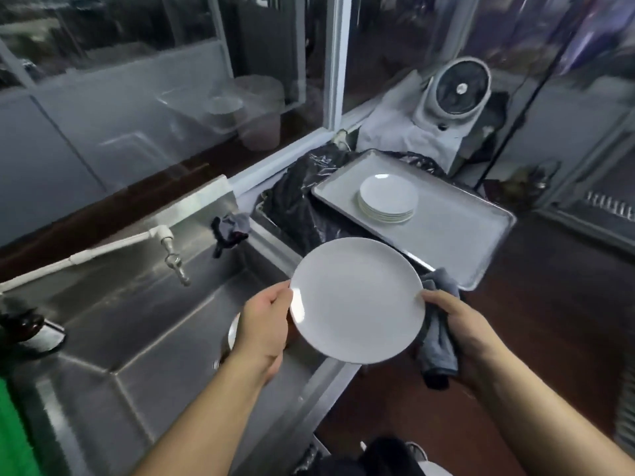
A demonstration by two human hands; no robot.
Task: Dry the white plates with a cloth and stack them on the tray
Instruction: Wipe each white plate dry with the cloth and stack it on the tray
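A white plate (357, 300) is held between both hands over the right edge of the steel sink (144, 324). My left hand (264, 328) grips its left rim. My right hand (460, 331) holds the right rim together with a grey cloth (439, 345) bunched against the plate's edge and hanging below. Beyond the plate, a metal tray (457, 228) carries a stack of several white plates (388, 199). Another white plate (233, 333) shows partly in the sink, behind my left wrist.
A white tap (171, 255) juts over the sink. A dark rag (230, 230) hangs on the sink's back corner. Black plastic sheeting (299, 201) lies under the tray. A white fan (453, 91) stands behind it, by the glass window.
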